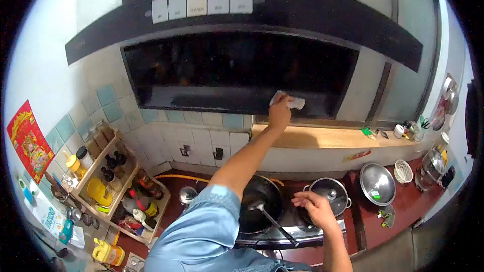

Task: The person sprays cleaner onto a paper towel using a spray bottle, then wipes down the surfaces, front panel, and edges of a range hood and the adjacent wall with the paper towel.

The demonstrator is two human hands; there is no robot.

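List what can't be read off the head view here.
- Cloth: mostly covered by the left hand; its grip is unclear.
- Range hood interior: too dark.
- Wok contents: dark, partly hidden by the left arm.
- Right hand: contact with the stove unclear.
- Rack bottle labels: too small.

Wok (259, 199) and lidded pot (330, 194) crowd the stovetop (297, 229).

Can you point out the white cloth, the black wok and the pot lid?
white cloth (296, 103), head view, free end beside the hand.
black wok (262, 199), head view, inner wall.
pot lid (330, 191), head view, near its knob.
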